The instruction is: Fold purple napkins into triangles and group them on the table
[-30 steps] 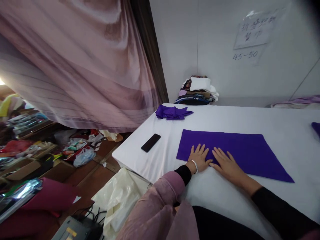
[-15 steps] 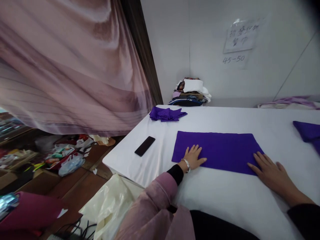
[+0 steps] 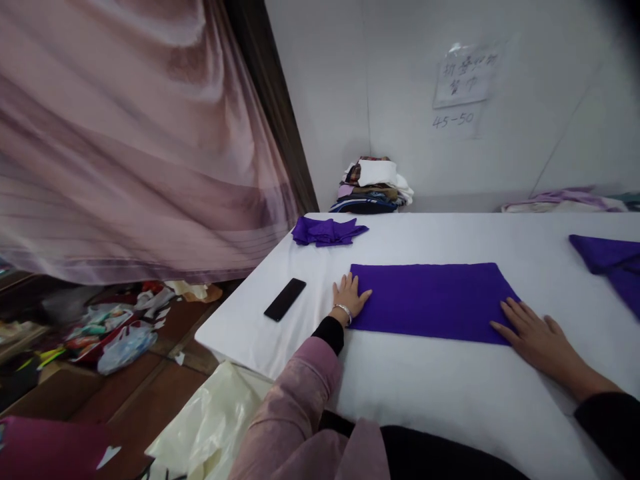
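Compared with 0.5 s ago, the left hand [image 3: 349,299] is now resting at the left edge of the purple cloth [image 3: 430,300] instead of along its near edge, while the right hand [image 3: 540,337] is staying at the cloth's right end.

From my remote seat I am seeing the cloth lying flat on the white table [image 3: 400,380], right in front of the wearer, its long sides running from left to right. Both hands are facing palm down and are not gripping anything that I am making out. The left is spreading its fingers over the cloth's left edge; the right is lying nearly straight, thumb apart, fingertips covering the near right corner. I am not managing to tell whether any fabric is tucking under those fingers.

I am judging that the 2 hands are pressing at opposite ends so the cloth is staying smooth and square between them.

A black phone [image 3: 285,299] is lying left of the cloth, well apart, seemingly so it is keeping out of the way. Likewise, a crumpled purple piece [image 3: 327,231] is sitting at the far left corner and a second purple piece [image 3: 607,260] is lying at the right, partly out of view, probably leaving the middle for spreading fabric.
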`<state>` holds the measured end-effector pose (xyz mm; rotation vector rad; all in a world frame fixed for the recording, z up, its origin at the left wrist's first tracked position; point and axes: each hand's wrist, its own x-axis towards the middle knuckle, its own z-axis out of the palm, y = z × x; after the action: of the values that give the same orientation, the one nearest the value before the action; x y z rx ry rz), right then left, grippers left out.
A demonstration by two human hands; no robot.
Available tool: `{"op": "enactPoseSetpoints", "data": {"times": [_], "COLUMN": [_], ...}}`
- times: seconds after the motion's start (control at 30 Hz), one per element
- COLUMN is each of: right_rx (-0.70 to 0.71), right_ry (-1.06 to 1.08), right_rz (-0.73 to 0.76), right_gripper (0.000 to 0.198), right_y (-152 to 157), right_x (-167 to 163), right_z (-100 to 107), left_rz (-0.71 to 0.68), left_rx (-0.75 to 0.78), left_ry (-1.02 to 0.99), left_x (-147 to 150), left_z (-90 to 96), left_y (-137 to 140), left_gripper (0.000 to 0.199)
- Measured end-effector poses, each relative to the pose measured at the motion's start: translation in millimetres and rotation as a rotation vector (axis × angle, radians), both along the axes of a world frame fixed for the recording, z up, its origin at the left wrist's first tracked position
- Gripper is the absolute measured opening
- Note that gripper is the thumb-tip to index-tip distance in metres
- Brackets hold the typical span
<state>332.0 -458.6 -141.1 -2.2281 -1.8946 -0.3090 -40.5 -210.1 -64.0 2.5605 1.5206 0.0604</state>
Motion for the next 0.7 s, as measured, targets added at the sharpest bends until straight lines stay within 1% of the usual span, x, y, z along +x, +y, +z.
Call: {"op": "enactPoseSetpoints", "data": {"times": [0.07, 0.13, 0.17, 0.2, 0.23, 0.3, 0.37, 0.43, 0.5, 0.57, 0.6, 0.67, 0.7], "right_rx": [-0.078, -0.143, -0.152, -0.129, -0.104, -0.115, -0.155, -0.194, -0.229, -0.257, -0.266, -0.279, -0.283], "right_ry": [0.049, 0.088, 0.094, 0.093, 0.094, 0.133, 0.184, 0.24, 0.284, 0.311, 0.315, 0.3, 0.286], "right_rz": [-0.057, -0.105, -0.12, -0.14, -0.126, -0.07, 0.039, 0.178, 0.284, 0.335, 0.332, 0.257, 0.179], "right_gripper": [0.056, 0.06, 0.063, 0.067, 0.07, 0.073, 0.076, 0.079, 0.08, 0.08, 0.08, 0.077, 0.075], "right_y": [5, 13, 20, 28, 38, 64, 94, 124, 150, 168, 173, 175, 171], "right_x": [-4, -11, -17, -25, -36, -66, -102, -136, -159, -163, -156, -125, -103], "right_z": [10, 25, 33, 42, 51, 66, 77, 82, 82, 77, 74, 69, 66], "left_rz": [-0.057, -0.087, -0.097, -0.104, -0.112, -0.116, -0.109, -0.105, -0.103, -0.101, -0.1, -0.1, -0.101], "left_rx": [0.023, 0.03, 0.025, 0.019, 0.017, 0.021, 0.033, 0.04, 0.047, 0.052, 0.056, 0.067, 0.074], "left_ry": [-0.003, 0.015, 0.028, 0.042, 0.053, 0.072, 0.088, 0.104, 0.112, 0.118, 0.12, 0.122, 0.122], "left_x": [8, 16, 19, 21, 23, 26, 26, 25, 25, 24, 24, 24, 24], "left_z": [2.4, 3.0, 2.4, 1.2, -0.4, -3.7, -6.0, -6.7, -6.5, -6.5, -6.7, -7.8, -8.6], "left_y": [7, 14, 17, 20, 23, 26, 26, 26, 26, 26, 26, 27, 27], "left_gripper": [0.073, 0.072, 0.071, 0.071, 0.071, 0.073, 0.073, 0.073, 0.073, 0.073, 0.072, 0.072, 0.072]}}
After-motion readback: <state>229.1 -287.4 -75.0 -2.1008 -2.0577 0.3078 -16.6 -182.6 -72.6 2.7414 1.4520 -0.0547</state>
